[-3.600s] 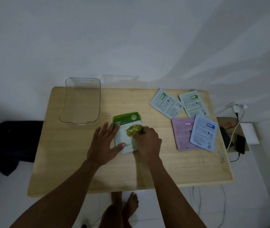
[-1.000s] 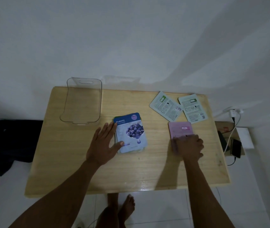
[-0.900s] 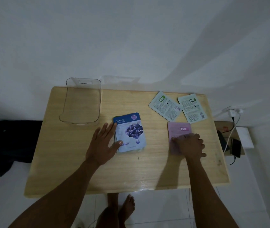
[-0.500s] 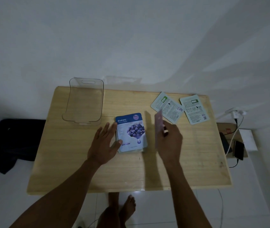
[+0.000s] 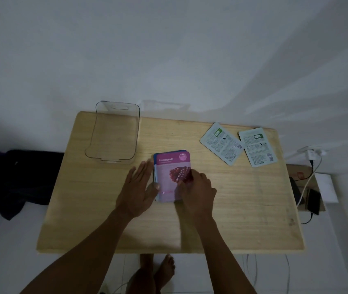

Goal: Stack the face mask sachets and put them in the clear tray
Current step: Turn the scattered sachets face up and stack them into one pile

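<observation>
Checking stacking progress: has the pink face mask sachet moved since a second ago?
Yes. The pink face mask sachet went left, away from the two white sachets, onto the stack under the right hand, nearer the clear plastic tray.

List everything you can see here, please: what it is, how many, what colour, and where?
wooden table: one, light tan, centre
clear tray: one, transparent, table's far left, nothing inside
sachet stack: one, pink pomegranate sachet on top with a blue edge showing beneath, table centre
loose sachets: two, pale grey-white, printed backs up, table's far right, second at
phone and white charger: right of table, cables attached
dark cloth: left of table
left hand: flat against the stack's left edge
right hand: fingers on the top sachet
bare feet: two, under the table
</observation>
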